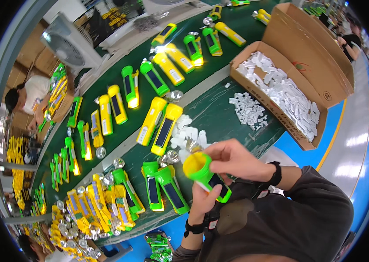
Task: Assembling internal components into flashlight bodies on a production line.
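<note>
A green flashlight housing [202, 175] with a yellow inner cup and a dark solar panel is tilted in front of my body, its wide round end open. My left hand [203, 200] wraps round its handle from below. At the rim of the wide end, my right hand [233, 160] has thumb and fingers closed on the edge; whether a small part is also between them is hidden. Just beyond the housing lie loose silver reflectors [172, 156] and a pile of white plastic pieces [189, 133]. Two green flashlights [152, 187] rest on the bench left of my hands.
An open cardboard box [254, 94] of white plastic pieces stands at the right, beside a heap of small white parts [248, 110]. Rows of yellow and green flashlights lie along the green belt [119, 56]. Yellow housings [99, 203] pile up at left. A co-worker [29, 96] sits across.
</note>
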A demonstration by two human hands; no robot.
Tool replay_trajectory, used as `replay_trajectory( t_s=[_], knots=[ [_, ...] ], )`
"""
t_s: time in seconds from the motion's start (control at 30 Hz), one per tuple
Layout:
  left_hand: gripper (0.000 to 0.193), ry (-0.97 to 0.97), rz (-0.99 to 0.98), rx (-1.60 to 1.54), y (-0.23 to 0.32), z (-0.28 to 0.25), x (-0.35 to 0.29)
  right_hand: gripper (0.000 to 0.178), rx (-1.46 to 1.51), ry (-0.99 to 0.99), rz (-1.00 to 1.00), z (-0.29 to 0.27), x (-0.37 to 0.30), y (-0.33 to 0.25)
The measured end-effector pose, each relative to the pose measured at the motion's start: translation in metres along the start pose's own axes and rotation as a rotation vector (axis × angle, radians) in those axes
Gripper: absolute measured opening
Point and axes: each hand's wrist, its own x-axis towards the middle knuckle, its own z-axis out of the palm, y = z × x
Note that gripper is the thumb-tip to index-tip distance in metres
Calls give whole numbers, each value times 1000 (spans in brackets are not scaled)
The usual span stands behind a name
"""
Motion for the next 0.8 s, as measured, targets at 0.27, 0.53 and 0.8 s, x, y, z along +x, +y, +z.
replay_trajectory(
  t_s=[0.27,0.53,0.8],
  knots=[
    [30,-26,-172,-190,-10,5,-11,31,-139,-83,-224,-38,17,51],
    [44,102,-213,-408,1,-1,-13,17,-1626,451,-470,-141,11,37],
    [63,193,-183,-281,2,-3,-13,14,-1525,286,-382,-155,21,29]
  ],
)
